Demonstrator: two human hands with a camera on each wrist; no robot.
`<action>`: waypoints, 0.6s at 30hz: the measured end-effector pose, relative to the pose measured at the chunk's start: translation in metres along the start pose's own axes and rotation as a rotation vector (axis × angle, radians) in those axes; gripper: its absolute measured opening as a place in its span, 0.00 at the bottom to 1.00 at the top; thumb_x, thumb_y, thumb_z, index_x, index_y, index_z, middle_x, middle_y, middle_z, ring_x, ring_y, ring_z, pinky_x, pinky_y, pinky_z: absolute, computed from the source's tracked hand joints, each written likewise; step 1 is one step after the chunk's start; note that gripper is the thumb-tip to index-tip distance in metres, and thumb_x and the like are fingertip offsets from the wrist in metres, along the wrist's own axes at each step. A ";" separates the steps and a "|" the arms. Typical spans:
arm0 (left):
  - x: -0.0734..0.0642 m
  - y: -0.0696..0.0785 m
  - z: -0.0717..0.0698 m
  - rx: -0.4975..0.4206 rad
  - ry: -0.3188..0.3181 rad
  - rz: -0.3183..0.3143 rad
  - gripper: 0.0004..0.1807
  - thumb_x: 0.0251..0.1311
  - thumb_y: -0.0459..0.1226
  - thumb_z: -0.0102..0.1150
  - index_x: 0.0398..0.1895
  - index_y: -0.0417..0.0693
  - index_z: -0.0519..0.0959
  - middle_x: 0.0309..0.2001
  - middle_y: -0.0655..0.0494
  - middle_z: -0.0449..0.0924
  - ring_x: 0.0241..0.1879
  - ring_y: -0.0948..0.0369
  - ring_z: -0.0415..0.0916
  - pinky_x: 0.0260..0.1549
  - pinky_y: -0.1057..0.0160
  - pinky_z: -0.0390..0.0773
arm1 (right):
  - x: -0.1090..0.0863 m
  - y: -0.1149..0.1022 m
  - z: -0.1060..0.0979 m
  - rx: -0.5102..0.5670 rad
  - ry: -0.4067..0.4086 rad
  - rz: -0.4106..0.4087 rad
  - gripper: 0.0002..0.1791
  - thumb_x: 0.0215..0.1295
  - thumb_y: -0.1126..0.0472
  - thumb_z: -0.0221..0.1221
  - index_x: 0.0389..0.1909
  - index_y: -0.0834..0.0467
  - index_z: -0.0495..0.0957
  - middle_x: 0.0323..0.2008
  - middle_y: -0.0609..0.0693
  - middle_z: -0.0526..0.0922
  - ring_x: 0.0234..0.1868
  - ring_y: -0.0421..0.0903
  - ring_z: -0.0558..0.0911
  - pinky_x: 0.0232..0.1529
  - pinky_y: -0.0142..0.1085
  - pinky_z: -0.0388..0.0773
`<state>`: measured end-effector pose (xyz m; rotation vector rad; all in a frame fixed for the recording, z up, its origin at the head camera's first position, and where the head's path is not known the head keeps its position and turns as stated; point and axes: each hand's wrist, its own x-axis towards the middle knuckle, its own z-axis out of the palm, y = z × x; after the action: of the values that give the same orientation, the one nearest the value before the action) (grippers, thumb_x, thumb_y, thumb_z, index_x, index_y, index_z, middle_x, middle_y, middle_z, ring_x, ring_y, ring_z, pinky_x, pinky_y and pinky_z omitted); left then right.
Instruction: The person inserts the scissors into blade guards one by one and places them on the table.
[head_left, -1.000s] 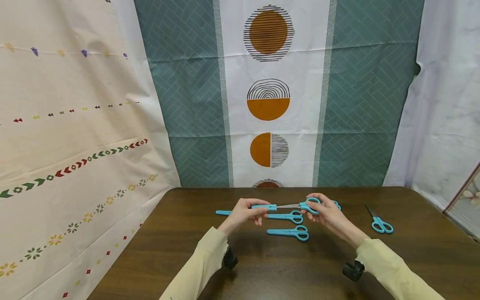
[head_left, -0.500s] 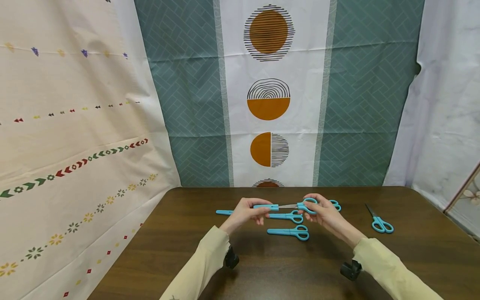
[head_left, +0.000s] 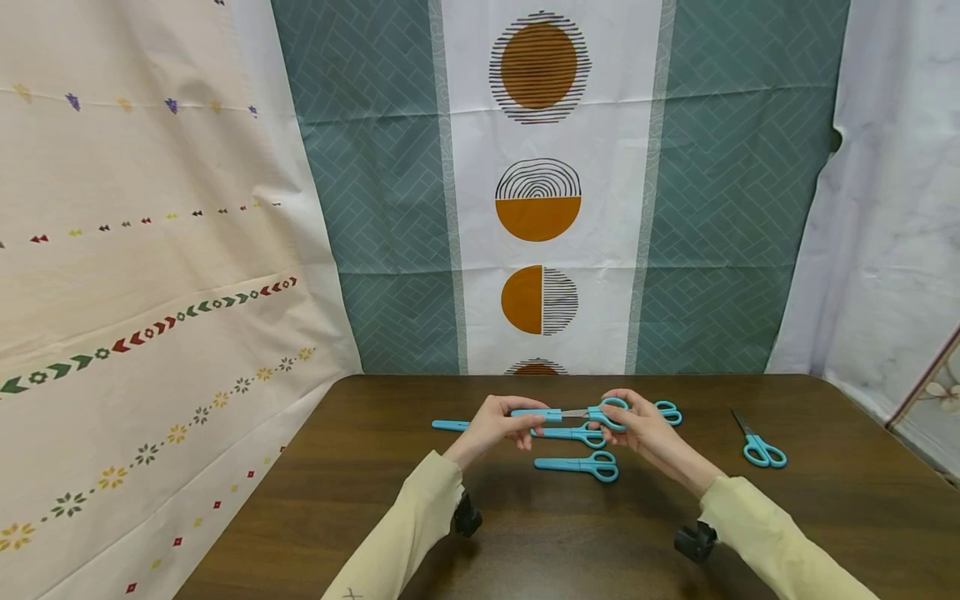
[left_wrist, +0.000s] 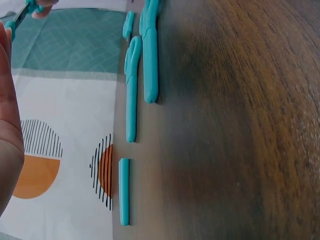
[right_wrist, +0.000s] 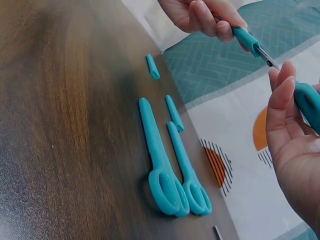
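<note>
Left hand [head_left: 498,425]: one, thumb and fingers pinching a turquoise blade cover [head_left: 536,414], which is lying level above the table with its mouth facing the right hand. Right hand [head_left: 648,429]: one, pinching a pair of scissors [head_left: 611,414] by its turquoise handles. The blades are pointing at the cover and reaching into its mouth; a short stretch of bare metal is showing between cover and handles. Both hands are hanging over the far part of the table, just apart.

Sleeves [head_left: 401,517]: two, pale yellow, each leading down to a black wrist camera [head_left: 467,515].

Sheathed scissors: two pairs, lying roughly parallel, the farther pair [head_left: 576,433] resting partly behind the hands, the nearer pair [head_left: 576,467] sitting in front of it, loops turned right.

Loose covers: one [head_left: 450,425] lying left of the left hand; a second [right_wrist: 174,112] is showing in the right wrist view, beside the farther sheathed pair.

Further scissors: handle loops [head_left: 669,412] peeping out beyond the right hand, their blades hiding from me; one bare-bladed pair [head_left: 763,450] lying well to the right, tip pointing away.

Table [head_left: 330,500]: dark wood. Behind it a teal-and-white curtain [head_left: 390,208] is hanging, bearing orange circles.
</note>
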<state>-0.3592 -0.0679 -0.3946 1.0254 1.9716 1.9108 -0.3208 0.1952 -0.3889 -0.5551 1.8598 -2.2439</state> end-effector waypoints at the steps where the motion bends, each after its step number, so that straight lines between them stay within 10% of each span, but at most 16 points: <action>1: 0.000 0.000 0.001 0.003 0.002 -0.004 0.17 0.58 0.36 0.58 0.47 0.33 0.77 0.28 0.40 0.79 0.16 0.58 0.74 0.19 0.65 0.76 | 0.000 0.000 0.000 -0.002 -0.003 -0.003 0.14 0.69 0.63 0.47 0.49 0.65 0.56 0.38 0.69 0.73 0.27 0.46 0.75 0.31 0.36 0.74; 18: 0.003 -0.001 0.006 0.007 0.023 -0.034 0.13 0.58 0.35 0.59 0.45 0.40 0.79 0.30 0.28 0.75 0.16 0.57 0.74 0.19 0.65 0.76 | 0.001 0.001 0.007 0.010 -0.006 0.003 0.16 0.69 0.64 0.47 0.49 0.68 0.54 0.32 0.62 0.77 0.24 0.45 0.74 0.30 0.35 0.74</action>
<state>-0.3578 -0.0614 -0.3955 0.9701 1.9967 1.9070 -0.3186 0.1881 -0.3883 -0.5572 1.8442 -2.2458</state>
